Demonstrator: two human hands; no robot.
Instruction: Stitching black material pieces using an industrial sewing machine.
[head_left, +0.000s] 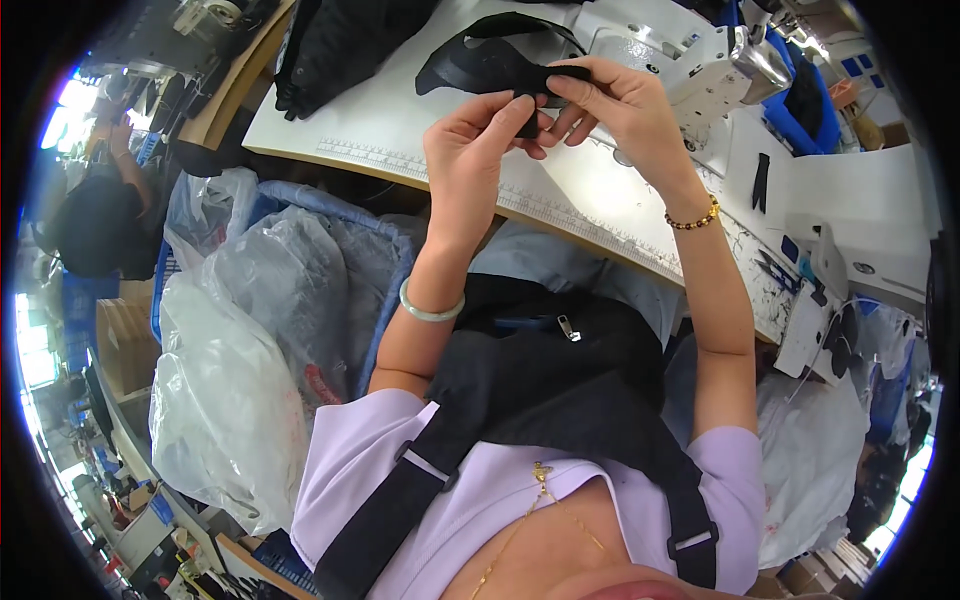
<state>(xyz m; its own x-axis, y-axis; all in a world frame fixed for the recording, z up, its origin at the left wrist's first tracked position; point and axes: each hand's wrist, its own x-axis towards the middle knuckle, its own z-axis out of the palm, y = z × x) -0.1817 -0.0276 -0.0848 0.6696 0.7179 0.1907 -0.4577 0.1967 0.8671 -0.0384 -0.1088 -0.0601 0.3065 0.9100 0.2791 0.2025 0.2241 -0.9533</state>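
Both my hands are raised over the front of the white sewing table, close together. My left hand pinches the edge of a curved black fabric piece between thumb and fingers. Just to its right, my right hand grips the same piece, thumb and forefinger closed on a narrow end of it. The rest of the piece loops back and to the left over the tabletop. My fingers partly cover the part held between them. Behind my right hand stands a white sewing machine.
A ruler strip runs along the table's front edge. Black fabric lies at the back left. Left of me, a blue basket holds plastic bags. Thread snips and a black strip lie right. Another person is far left.
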